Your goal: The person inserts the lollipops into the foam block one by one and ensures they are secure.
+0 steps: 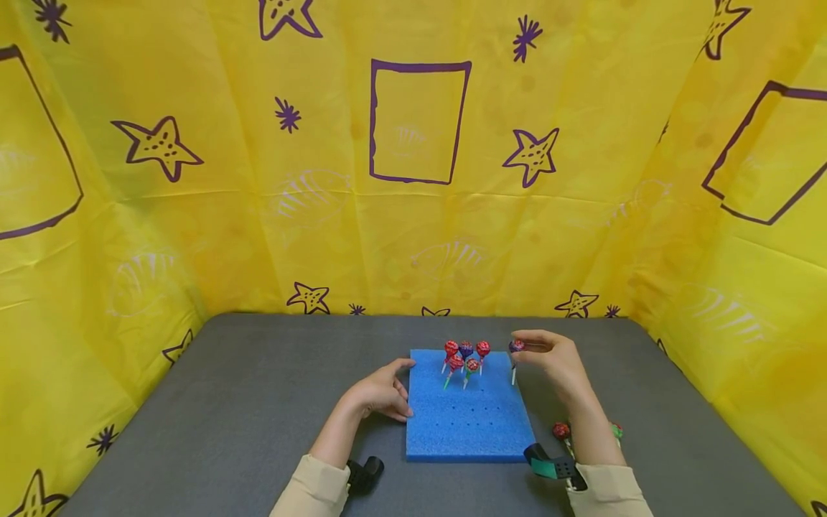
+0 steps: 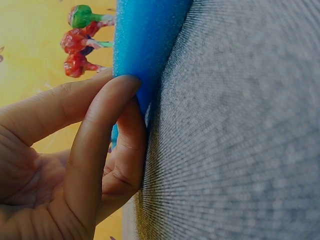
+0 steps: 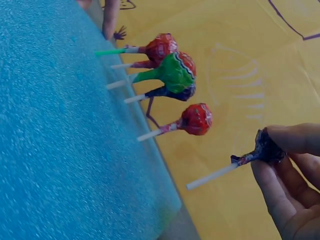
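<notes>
My right hand point(image 1: 549, 355) pinches a purple-wrapped lollipop point(image 3: 270, 149) by its head, the white stick pointing down near the right edge of a blue foam board point(image 1: 472, 441). In the right wrist view the stick's tip is free of the foam. Several lollipops stand in the far part of the board, among them a red one point(image 3: 196, 120) and a green one point(image 3: 175, 75). Against the board's left side, my left hand point(image 1: 381, 391) rests with its thumb point(image 2: 112, 102) and fingertips pressing the edge.
Rows of small holes point(image 1: 472, 409) mark the board's nearer half. On the grey table point(image 1: 258, 402), a red lollipop point(image 1: 561, 431) and a green one point(image 1: 617, 431) lie by my right forearm, which partly hides them. Yellow patterned cloth point(image 1: 362, 237) hangs behind.
</notes>
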